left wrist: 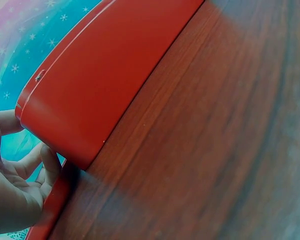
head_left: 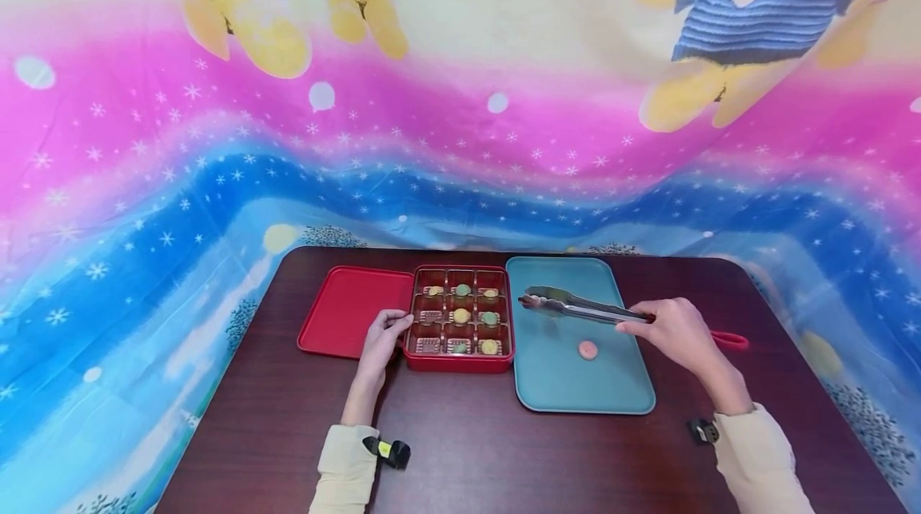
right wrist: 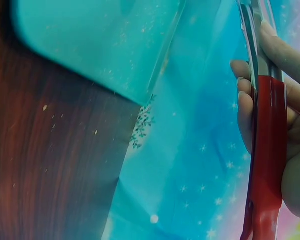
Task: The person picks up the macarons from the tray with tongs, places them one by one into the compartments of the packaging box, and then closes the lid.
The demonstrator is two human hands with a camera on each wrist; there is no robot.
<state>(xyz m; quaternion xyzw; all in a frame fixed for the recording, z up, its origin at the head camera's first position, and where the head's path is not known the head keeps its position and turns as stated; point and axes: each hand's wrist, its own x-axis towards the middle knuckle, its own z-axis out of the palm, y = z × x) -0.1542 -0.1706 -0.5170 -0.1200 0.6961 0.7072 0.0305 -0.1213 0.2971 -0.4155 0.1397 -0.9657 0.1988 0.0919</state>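
My left hand (head_left: 384,340) holds the left edge of a red box (head_left: 460,364). In the left wrist view, one fingertip meets the box's rim and other fingers curl beside its wall. Inside the box, divided compartments hold small round yellow and green pieces (head_left: 460,316) that look like cookies. My right hand (head_left: 675,330) grips metal tongs (head_left: 576,306) by their red handles (right wrist: 268,150). The tong tips hang over the left side of a blue-green tray (head_left: 576,394); whether they hold anything is unclear. One pink round piece (head_left: 588,350) lies on the tray.
A red lid (head_left: 352,310) lies left of the box, partly behind my left hand. The box stands between lid and tray on a dark wooden table (head_left: 460,450). A patterned cloth (head_left: 460,138) hangs behind the table. Crumbs (right wrist: 45,108) dot the wood near the tray.
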